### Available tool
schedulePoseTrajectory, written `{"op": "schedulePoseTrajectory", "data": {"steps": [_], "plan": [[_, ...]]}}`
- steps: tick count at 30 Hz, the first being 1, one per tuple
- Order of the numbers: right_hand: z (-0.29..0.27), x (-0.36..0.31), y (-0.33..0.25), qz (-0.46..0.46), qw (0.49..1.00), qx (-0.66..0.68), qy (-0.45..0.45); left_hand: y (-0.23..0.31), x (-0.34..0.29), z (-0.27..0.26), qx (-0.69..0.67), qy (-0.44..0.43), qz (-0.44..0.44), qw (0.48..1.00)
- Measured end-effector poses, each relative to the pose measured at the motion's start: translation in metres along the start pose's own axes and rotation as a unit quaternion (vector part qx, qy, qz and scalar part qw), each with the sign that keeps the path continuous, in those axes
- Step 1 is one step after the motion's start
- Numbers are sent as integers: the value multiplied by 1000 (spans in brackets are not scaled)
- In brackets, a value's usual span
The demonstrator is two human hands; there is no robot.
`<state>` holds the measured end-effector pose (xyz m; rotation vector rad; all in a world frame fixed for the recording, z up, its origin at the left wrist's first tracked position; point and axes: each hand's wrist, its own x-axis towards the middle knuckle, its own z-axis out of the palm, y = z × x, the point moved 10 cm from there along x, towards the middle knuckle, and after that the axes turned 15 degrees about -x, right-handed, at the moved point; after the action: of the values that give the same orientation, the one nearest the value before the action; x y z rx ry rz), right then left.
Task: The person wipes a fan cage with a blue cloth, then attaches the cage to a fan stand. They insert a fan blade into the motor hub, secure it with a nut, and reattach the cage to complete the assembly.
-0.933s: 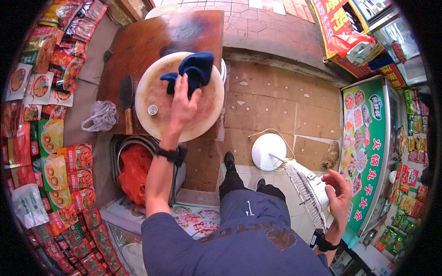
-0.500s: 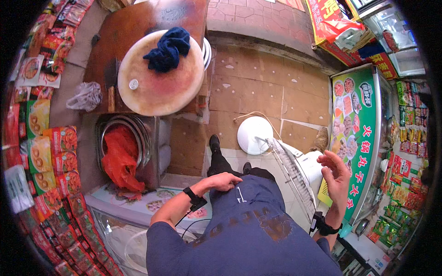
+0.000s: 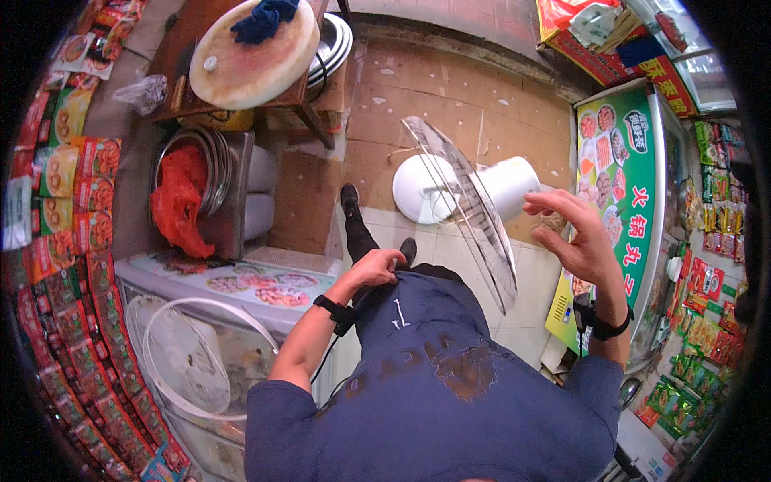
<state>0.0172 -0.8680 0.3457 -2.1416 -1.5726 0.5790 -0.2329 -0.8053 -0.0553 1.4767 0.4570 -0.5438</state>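
Observation:
My left hand rests by the front hem of my dark blue shirt, its fingers loosely curled with nothing visible in them. My right hand is raised with thumb and fingers apart, empty. To its left stands a white electric fan, its wire grille seen nearly edge-on and a round white part beside it. A white cylindrical part shows behind the grille, close to my right fingertips but apart from them. Both wrists wear black straps.
At the left, a round wire guard leans on a glass-fronted freezer. Beyond are metal basins with a red plastic bag and a wooden table with a round chopping board and dark blue cloth. A green-sided display freezer stands right.
The view has shifted, so table, basins and fan sit higher in the picture. My right hand has moved nearer the fan's white cylindrical part. More of the wire guard at the left shows.

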Motion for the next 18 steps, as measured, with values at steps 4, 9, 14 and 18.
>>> {"op": "schedulePoseTrajectory", "data": {"steps": [4,9,14,18], "plan": [[-2,-25,-7,-32,999,-16,-8,-13,-24,40,-17,28,7,999],[-2,-61,10,-2,998,9,55,-25,-39,47,-49,64,-3,997],[26,-122,65,156,961,167,157,-33,-40,54,-90,17,-15,996],[67,-166,85,214,932,211,202,-47,-42,53,-58,61,-22,996]]}}
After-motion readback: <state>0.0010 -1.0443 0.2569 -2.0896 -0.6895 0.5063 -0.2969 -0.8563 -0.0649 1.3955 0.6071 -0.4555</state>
